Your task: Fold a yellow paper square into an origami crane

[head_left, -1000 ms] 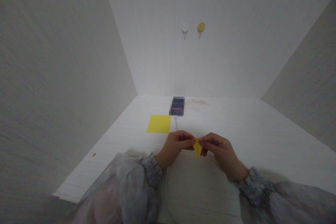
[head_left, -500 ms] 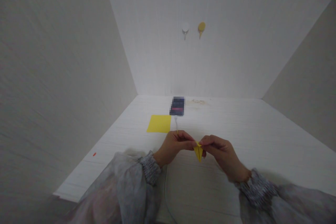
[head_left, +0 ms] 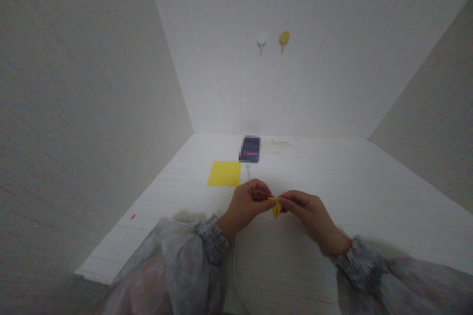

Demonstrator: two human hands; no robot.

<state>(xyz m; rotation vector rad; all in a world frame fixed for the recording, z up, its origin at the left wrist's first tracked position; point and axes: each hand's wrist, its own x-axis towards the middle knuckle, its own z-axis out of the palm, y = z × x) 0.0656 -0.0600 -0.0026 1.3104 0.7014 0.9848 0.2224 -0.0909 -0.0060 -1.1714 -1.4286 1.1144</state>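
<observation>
Both hands meet over the white table [head_left: 369,197], pinching a small folded yellow paper [head_left: 275,207] between them. My left hand [head_left: 247,203] has a ring on one finger and grips the paper's left side with its fingertips. My right hand [head_left: 306,209] pinches the right side, fingers pressed together. The paper's point hangs downward, a little above the tabletop. Grey gauzy sleeves with gathered cuffs cover both forearms.
A flat yellow square sheet [head_left: 224,173] lies on the table beyond my left hand. Behind it sits a dark phone [head_left: 250,149] with a white cable running toward me. Two hooks [head_left: 284,39] are on the back wall. Walls close in left and right.
The hands have drawn slightly closer together and the folded paper looks smaller and more closed than before. The camera view shifted very little.
</observation>
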